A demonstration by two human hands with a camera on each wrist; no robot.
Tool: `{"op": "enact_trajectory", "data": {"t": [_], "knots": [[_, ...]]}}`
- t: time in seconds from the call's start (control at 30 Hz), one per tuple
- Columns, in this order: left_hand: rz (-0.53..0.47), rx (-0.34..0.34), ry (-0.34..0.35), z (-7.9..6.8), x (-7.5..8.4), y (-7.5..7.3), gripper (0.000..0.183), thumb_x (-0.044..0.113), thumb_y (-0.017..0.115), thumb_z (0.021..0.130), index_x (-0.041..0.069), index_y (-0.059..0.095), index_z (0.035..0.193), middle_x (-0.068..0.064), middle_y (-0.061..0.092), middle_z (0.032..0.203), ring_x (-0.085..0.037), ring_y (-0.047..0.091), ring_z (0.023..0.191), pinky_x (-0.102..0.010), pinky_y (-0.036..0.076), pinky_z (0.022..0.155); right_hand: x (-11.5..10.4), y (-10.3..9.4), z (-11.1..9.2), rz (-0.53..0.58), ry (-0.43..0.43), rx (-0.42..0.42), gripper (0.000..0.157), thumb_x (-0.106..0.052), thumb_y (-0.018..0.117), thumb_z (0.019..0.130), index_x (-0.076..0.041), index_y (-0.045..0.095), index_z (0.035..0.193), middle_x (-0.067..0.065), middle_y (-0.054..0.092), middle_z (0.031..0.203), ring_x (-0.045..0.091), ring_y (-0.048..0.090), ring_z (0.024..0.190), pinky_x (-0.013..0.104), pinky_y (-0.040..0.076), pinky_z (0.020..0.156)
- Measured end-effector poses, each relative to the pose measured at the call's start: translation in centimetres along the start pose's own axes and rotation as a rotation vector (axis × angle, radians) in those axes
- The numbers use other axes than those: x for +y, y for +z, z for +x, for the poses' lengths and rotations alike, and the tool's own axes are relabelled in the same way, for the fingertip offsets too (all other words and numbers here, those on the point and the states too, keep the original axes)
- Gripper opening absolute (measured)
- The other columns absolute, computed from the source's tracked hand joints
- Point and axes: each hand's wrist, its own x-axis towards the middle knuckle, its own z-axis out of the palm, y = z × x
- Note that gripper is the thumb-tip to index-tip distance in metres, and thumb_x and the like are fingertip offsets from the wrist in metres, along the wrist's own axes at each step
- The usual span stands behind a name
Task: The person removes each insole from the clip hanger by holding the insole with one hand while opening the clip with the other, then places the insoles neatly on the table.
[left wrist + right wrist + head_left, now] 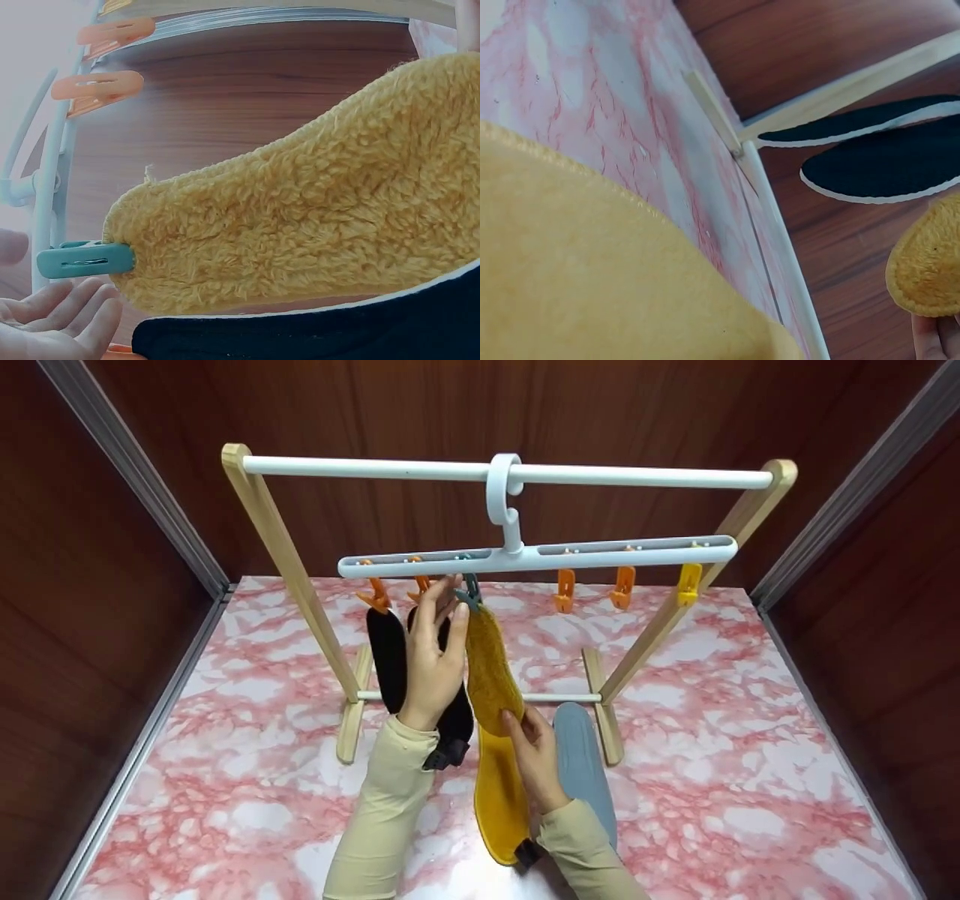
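Note:
A fuzzy yellow insole [491, 667] hangs from a green clip [86, 260] on the white hanger [450, 562]. My left hand [435, 667] is beside that clip; in the left wrist view its fingers [67, 311] are loosely spread, apart from the clip. With thumb and fingers my right hand [538, 754] pinches the lower end of the insole. Two black insoles [388, 660] hang from orange clips [377, 596] to the left, partly hidden behind my left hand. Another yellow insole [501, 802] lies below, near my right wrist.
A grey insole [583, 765] lies right of my right hand. Two orange clips [565, 590] and a yellow clip [689, 583] hang on the hanger's right half. The hanger hooks on the white bar [375, 469] of a wooden stand [289, 562]. The surface [247, 802] is pink marbled.

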Motion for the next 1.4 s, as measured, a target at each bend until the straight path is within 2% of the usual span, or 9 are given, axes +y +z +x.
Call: {"op": "enact_trajectory", "data": {"t": [0.37, 0.6, 0.83, 1.17, 1.4], "knots": [[0.036, -0.035, -0.006, 0.6, -0.3, 0.1, 0.034, 0.004, 0.046, 0.099, -0.007, 0.047, 0.131, -0.021, 0.054, 0.132, -0.027, 0.053, 0.125, -0.032, 0.041, 0.106, -0.1, -0.1, -0.2, 0.065, 0.029, 0.014, 0.032, -0.002, 0.058, 0.094, 0.013, 0.055, 0.122, 0.028, 0.062, 0.115, 0.012, 0.065, 0.097, 0.025, 0.052, 0.086], [0.012, -0.045, -0.020, 0.8, -0.4, 0.2, 0.035, 0.003, 0.046, 0.100, -0.008, 0.046, 0.132, -0.022, 0.054, 0.132, -0.027, 0.052, 0.126, -0.033, 0.040, 0.108, -0.1, -0.6, -0.2, 0.025, 0.050, 0.001, 0.033, -0.003, 0.058, 0.094, 0.013, 0.055, 0.122, 0.028, 0.062, 0.117, 0.009, 0.065, 0.098, 0.023, 0.052, 0.088], [-0.068, -0.015, -0.055, 0.9, -0.7, 0.4, 0.035, 0.002, 0.046, 0.099, -0.010, 0.047, 0.132, -0.023, 0.054, 0.132, -0.026, 0.053, 0.124, -0.033, 0.040, 0.107, -0.5, -0.9, -0.1, -0.001, 0.021, -0.023, 0.029, -0.002, 0.060, 0.092, 0.014, 0.058, 0.116, 0.029, 0.063, 0.111, 0.008, 0.065, 0.093, 0.022, 0.053, 0.085], [-0.135, 0.023, -0.085, 1.1, -0.4, 0.6, 0.030, -0.001, 0.049, 0.097, -0.011, 0.048, 0.125, -0.024, 0.056, 0.118, -0.027, 0.056, 0.113, -0.034, 0.045, 0.102, -1.4, -0.6, 0.2, -0.039, 0.000, -0.065, 0.029, -0.003, 0.059, 0.093, 0.013, 0.057, 0.118, 0.029, 0.063, 0.112, 0.008, 0.066, 0.096, 0.023, 0.054, 0.085], [-0.089, 0.087, -0.068, 1.1, -0.4, 1.0, 0.026, -0.002, 0.053, 0.095, -0.013, 0.051, 0.118, -0.025, 0.058, 0.113, -0.030, 0.058, 0.110, -0.034, 0.046, 0.101, -2.1, -0.2, 0.6, -0.052, -0.040, -0.069, 0.028, -0.003, 0.056, 0.095, 0.012, 0.058, 0.119, 0.028, 0.063, 0.111, 0.008, 0.065, 0.093, 0.023, 0.054, 0.082]]}}
